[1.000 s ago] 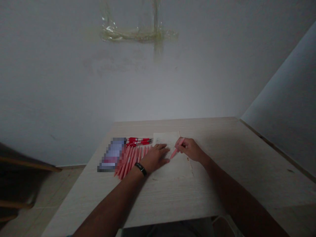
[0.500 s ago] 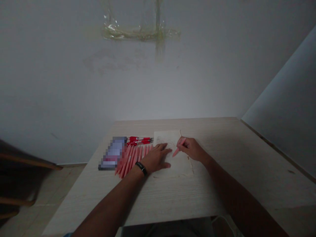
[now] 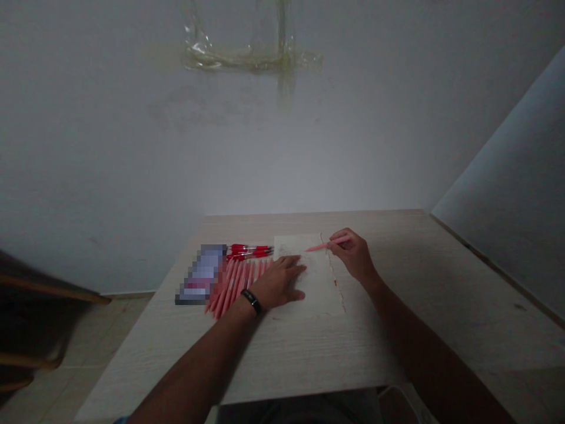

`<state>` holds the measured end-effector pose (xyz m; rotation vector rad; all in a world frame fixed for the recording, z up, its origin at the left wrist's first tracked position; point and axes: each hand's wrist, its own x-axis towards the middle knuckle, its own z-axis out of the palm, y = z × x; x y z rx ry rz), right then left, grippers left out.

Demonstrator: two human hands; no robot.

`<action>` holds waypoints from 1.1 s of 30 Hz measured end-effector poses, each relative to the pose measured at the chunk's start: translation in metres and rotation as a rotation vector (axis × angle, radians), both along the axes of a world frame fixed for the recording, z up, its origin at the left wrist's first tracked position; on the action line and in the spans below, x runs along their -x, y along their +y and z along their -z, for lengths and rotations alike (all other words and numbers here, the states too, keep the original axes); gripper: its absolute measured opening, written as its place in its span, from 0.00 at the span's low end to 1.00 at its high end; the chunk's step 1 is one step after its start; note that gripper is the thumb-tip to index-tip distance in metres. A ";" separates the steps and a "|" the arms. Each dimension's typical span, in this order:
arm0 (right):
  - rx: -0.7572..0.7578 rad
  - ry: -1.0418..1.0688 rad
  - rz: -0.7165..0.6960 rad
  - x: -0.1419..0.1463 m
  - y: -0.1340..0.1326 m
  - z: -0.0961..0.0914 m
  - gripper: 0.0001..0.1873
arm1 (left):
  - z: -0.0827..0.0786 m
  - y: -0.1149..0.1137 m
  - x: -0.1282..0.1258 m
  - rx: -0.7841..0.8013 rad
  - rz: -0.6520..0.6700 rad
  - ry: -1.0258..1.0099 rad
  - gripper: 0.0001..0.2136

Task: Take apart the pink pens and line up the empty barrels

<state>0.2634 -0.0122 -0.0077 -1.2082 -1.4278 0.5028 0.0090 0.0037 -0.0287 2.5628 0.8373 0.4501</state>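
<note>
A slim pink pen hung almost level, its long axis running across the view and rising slightly to the right, its pointed tip aimed left over the upper part of a sheet of paper. Whether the tip touched the sheet could not be told. The right hand gripped the pen's far end, its fingers pinched narrowly around the barrel. The left hand lay palm down on the sheet's left edge, fingers spread, with a black wristband on the wrist. Just left of it on the bench lay fanned pink pens, red pens and a pixelated rectangular object.
</note>
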 end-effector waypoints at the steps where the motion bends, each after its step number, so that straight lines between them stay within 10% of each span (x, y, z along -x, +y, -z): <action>1: 0.023 0.066 -0.018 0.000 0.001 0.000 0.13 | -0.003 -0.001 -0.001 0.009 -0.015 -0.043 0.30; 14: 0.183 0.126 -0.414 0.037 -0.007 0.018 0.17 | -0.007 -0.008 -0.024 0.551 -0.233 -0.860 0.14; 33: 0.152 -0.177 -0.546 0.001 -0.002 0.005 0.14 | -0.008 0.000 -0.017 0.739 -0.324 -1.019 0.11</action>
